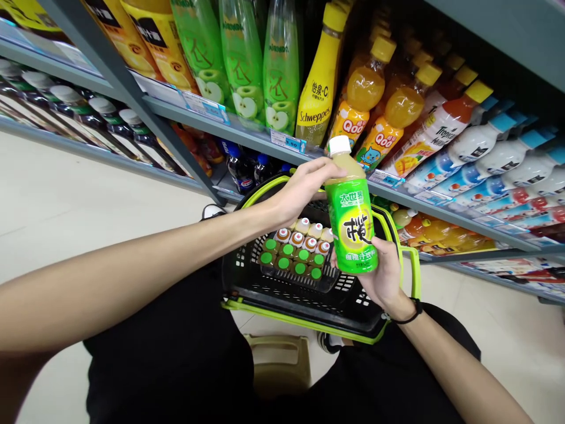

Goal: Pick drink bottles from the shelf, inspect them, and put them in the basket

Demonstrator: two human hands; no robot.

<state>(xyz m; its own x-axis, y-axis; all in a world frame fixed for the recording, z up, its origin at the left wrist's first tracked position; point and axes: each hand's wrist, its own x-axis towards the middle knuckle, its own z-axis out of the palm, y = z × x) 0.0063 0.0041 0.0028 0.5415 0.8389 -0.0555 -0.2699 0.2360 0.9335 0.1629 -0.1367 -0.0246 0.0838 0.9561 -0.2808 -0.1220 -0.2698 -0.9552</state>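
A green-labelled juice bottle (pixel 353 221) with a white cap is held slightly tilted above the shopping basket. My right hand (pixel 383 272) grips its lower end, thumb on the label's edge and the other fingers partly hidden behind. At the bottle's shoulder, my left hand (pixel 303 191) closes from the side, with a fingertip in front and the rest partly out of sight. Below both hands is the black basket (pixel 273 303) with lime-green rim and handles. Inside it sit several small bottles (pixel 293 253) with green or white-and-red tops, grouped in a clear tray.
Shelves in front carry green Mirinda bottles (pixel 242 65), a yellow Schweppes bottle (pixel 315 88), orange Qoo bottles (pixel 351 121) and white bottles with blue caps (pixel 474 141). A shelf edge (pixel 247 138) runs just beyond the basket. A tan stool (pixel 280 368) stands between my legs.
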